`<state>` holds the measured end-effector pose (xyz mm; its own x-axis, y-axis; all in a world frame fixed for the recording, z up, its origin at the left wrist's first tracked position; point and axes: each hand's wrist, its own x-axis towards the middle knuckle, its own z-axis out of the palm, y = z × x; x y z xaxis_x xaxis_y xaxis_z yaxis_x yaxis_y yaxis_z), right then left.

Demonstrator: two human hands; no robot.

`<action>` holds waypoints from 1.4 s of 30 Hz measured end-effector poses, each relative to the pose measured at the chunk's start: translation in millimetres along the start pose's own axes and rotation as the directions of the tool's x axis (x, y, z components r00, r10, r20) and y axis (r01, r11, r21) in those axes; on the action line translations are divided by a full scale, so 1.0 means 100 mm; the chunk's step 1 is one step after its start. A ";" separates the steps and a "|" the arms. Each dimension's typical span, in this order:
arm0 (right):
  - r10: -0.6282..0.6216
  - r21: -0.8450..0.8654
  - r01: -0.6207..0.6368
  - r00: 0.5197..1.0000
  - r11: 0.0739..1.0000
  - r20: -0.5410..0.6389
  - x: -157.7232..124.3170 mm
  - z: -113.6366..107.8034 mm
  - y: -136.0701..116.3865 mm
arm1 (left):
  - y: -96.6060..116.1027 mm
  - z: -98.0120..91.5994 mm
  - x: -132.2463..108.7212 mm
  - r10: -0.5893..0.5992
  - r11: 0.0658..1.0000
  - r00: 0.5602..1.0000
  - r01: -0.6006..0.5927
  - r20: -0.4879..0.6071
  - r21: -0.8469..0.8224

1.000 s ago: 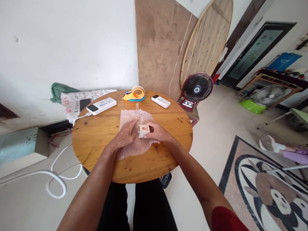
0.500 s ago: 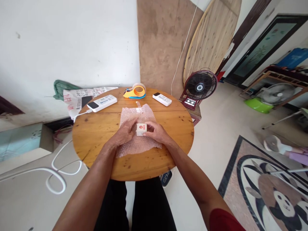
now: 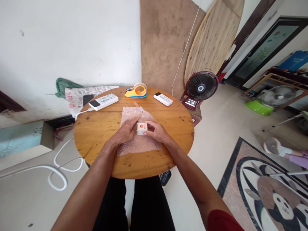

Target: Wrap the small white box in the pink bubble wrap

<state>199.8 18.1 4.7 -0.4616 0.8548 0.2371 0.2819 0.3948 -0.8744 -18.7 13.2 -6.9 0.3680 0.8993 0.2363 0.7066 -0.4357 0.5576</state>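
A small white cardboard box with a red round mark sits on a sheet of bubble wrap, near its middle. My right hand grips the box from the right, thumb at the near corner and fingers curled around the far side. On the other side, my left hand lies over the wrap with its fingers stretched forward, close beside the box; whether it touches the box is unclear. A clear tape strip sticks out from the wrap's far edge.
On the round wooden table, an orange tape dispenser stands at the back. A white device with a cable lies back left; a similar white device lies back right. A dark red fan stands beyond the right edge.
The wrap's far right corner has drawn inward a little and the tape strip lies at a different angle. Both hands and the box keep nearly the same place; the view has shifted slightly.
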 end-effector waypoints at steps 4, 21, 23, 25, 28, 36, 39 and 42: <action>0.009 -0.041 -0.009 1.000 0.999 -0.005 0.00 0.00 0.00 | -0.02 0.01 0.00 0.015 1.000 1.000 -0.015 -0.013 -0.003; -0.010 -0.063 0.008 1.000 0.998 -0.029 0.02 0.02 0.07 | -0.04 0.03 0.00 0.039 0.996 0.998 -0.043 -0.049 -0.077; -0.018 -0.086 0.016 1.000 0.996 -0.024 0.02 0.01 0.03 | -0.06 0.03 0.01 0.056 0.995 0.997 -0.060 -0.050 -0.082; -0.024 -0.084 0.023 1.000 0.996 -0.005 0.02 0.00 -0.02 | -0.08 0.04 0.01 0.064 0.994 0.996 -0.069 -0.054 -0.086; -0.041 -0.065 0.043 0.999 0.997 0.028 0.01 -0.02 -0.06 | -0.09 0.05 0.02 0.046 0.991 0.998 -0.053 -0.053 -0.123; -0.027 -0.028 0.027 0.999 0.999 0.033 -0.04 -0.08 0.01 | 0.24 -0.29 0.00 -0.098 0.990 0.994 0.094 -0.037 -0.104; -0.002 -0.003 0.002 1.000 1.000 0.018 -0.05 -0.08 -0.02 | 0.45 -0.44 -0.18 -0.097 0.990 0.995 0.099 -0.027 0.105; -0.024 0.005 0.024 1.000 1.000 0.005 -0.05 -0.07 -0.07 | 0.62 -0.42 -0.51 0.000 0.948 0.998 0.019 -0.060 0.319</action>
<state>206.1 13.0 12.1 -0.4725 0.8434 0.2558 0.2663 0.4133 -0.8708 -18.8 -58.1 49.1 0.3311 0.9000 0.2835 0.8692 -0.4078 0.2795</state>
